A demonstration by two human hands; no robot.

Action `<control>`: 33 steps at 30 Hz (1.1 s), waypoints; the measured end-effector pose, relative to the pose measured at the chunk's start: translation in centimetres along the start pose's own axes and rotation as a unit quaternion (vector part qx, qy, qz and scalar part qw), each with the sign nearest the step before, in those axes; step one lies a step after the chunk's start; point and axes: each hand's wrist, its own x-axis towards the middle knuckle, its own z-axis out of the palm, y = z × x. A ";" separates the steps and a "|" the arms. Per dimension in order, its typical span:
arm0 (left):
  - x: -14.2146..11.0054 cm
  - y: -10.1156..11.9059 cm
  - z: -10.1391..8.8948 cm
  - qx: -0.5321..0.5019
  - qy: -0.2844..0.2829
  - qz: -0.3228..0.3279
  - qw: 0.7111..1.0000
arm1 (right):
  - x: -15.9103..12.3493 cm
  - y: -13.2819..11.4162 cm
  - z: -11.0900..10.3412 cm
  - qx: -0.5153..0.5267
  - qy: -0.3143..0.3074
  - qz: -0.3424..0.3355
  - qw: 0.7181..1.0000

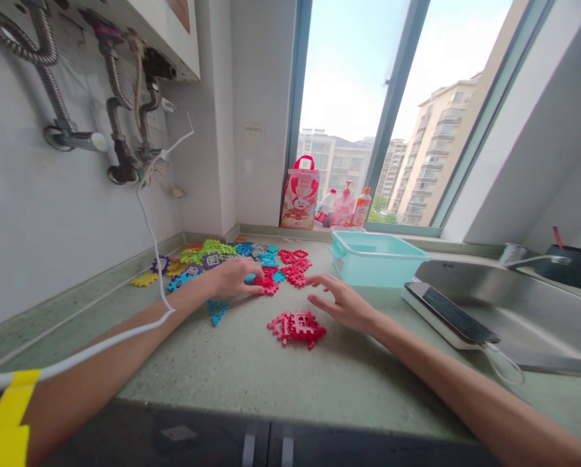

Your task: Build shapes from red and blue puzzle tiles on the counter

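Note:
My left hand [236,277] reaches into a pile of colourful plastic interlocking pieces, thumb and fingers apart beside the red pieces [270,284]. Whether its fingertips touch a red piece is hard to tell. My right hand [342,301] hovers palm down with fingers spread, holding nothing. Its fingertips come close to a loose group of red pieces [297,264]. Nearer to me lies a stack of red interlocking pieces [297,327], some with window shapes. Green pieces [213,248], a purple piece [211,260] and a blue triangular piece [217,312] lie around my left hand.
A turquoise plastic bin [378,263] stands behind my right hand. To the right, a phone [449,311] rests on a white block beside the steel sink [504,305]. A white cable [155,253] crosses over my left forearm. Bottles [343,207] and a pink bag [299,198] line the windowsill.

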 end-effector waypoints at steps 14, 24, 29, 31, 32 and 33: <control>1.1 1.1 2.6 -0.053 0.035 0.088 0.994 | 0.7 5.0 0.1 -0.095 -0.014 0.046 0.994; 1.2 1.6 2.4 -0.050 0.003 0.025 0.998 | -0.3 -0.6 -1.5 0.020 0.035 -0.072 0.997; 1.1 1.7 2.2 -0.055 0.003 0.007 0.998 | -0.7 -3.1 -1.7 0.037 -0.058 -0.110 0.992; 1.1 1.8 2.3 -0.050 0.004 0.005 0.999 | -0.7 -3.3 -1.6 0.040 -0.083 -0.109 0.990; 1.0 1.9 2.3 -0.051 0.005 0.004 0.999 | -0.7 -3.3 -1.6 0.041 -0.094 -0.109 0.989; 1.0 1.9 2.3 -0.054 0.005 0.003 0.999 | -0.7 -3.2 -1.6 0.040 -0.104 -0.109 0.988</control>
